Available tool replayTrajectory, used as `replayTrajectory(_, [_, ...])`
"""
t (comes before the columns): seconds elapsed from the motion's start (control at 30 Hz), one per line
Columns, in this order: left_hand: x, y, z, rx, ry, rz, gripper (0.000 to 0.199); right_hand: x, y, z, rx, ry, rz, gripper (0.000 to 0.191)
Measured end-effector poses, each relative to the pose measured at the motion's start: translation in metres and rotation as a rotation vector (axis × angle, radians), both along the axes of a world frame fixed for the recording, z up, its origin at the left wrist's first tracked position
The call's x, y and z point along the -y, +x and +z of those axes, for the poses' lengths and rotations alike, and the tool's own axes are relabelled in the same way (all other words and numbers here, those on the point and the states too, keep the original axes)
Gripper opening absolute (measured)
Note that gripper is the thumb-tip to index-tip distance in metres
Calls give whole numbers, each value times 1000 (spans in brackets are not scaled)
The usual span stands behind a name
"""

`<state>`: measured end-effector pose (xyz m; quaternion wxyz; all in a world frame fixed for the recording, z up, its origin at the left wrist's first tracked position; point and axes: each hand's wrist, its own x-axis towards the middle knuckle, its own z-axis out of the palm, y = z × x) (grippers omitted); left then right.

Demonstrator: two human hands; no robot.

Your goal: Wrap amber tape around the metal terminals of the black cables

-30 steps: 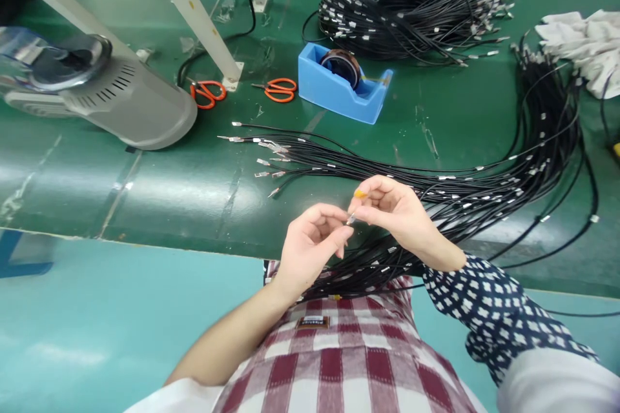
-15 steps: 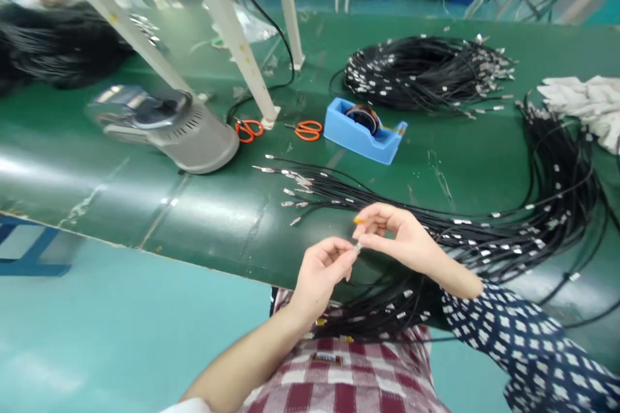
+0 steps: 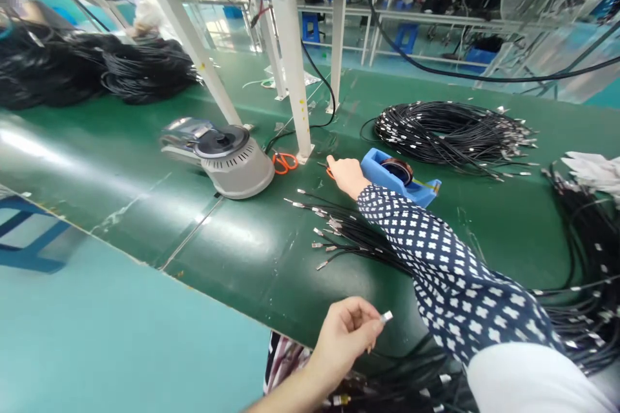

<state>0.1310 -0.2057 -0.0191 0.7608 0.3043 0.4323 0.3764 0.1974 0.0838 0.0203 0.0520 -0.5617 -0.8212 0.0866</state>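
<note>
Between the thumb and fingers of my left hand (image 3: 351,332) is a cable connector (image 3: 386,317), its pale metal end sticking out to the right. My right hand (image 3: 347,177) is stretched out across the table, with its fingers closed over a pair of orange-handled scissors (image 3: 330,172). Most of these scissors are hidden under the hand. Just right of that hand sits a blue tape dispenser (image 3: 375,168) with a roll of amber tape. Below my right forearm lies a bundle of black cables (image 3: 361,232) with silvery connector ends pointing left.
A second pair of orange scissors (image 3: 285,162) lies beside a grey round tape machine (image 3: 237,168). White posts (image 3: 298,77) rise from the green table (image 3: 232,251). Coiled black cables (image 3: 445,132) lie at the back right, more at the far left, near people. A blue stool (image 3: 33,245) stands left.
My right hand has left the connector and reached forward and left to the scissors. My left hand still holds the connector, now lower in view. The camera view has shifted.
</note>
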Motion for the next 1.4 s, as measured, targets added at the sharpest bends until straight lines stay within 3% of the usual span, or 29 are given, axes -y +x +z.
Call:
replayTrajectory(0.1, [-1,-3,1,-1,-11,-44,45,10,5,4,-25,-17,18,42])
replayTrajectory(0.2, [0,-3,7,-5,15,-43,43,39,28,12,-109,-64,53,50])
replayTrajectory(0.27, [1,-2,11,-20,40,-43,39,71,54,18,-235,-142,93,52])
replayTrajectory(0.33, [4,0,15,-27,82,-68,33,112,86,26,-613,-358,160,49])
replayTrajectory(0.43, [9,3,21,-129,225,-127,20,184,134,42,-873,-609,67,50])
replayTrajectory(0.57, [16,8,28,-381,606,-208,13,268,176,69,-746,-733,-139,68])
replayTrajectory(0.67, [21,13,29,-472,913,-254,8,305,192,80,-512,-803,-185,77])
replayTrajectory(0.8, [24,16,27,-523,1175,-290,10,324,202,77,-264,-693,-70,57])
replayTrajectory(1.0, [28,11,24,-551,1398,-372,11,326,203,73,-164,-643,149,39])
replayTrajectory(1.2, [29,8,23,-533,1465,-395,12,321,201,73,-92,-652,250,27])
replayTrajectory(1.4, [29,6,22,-523,1481,-405,14,321,201,71,-80,-667,282,29])
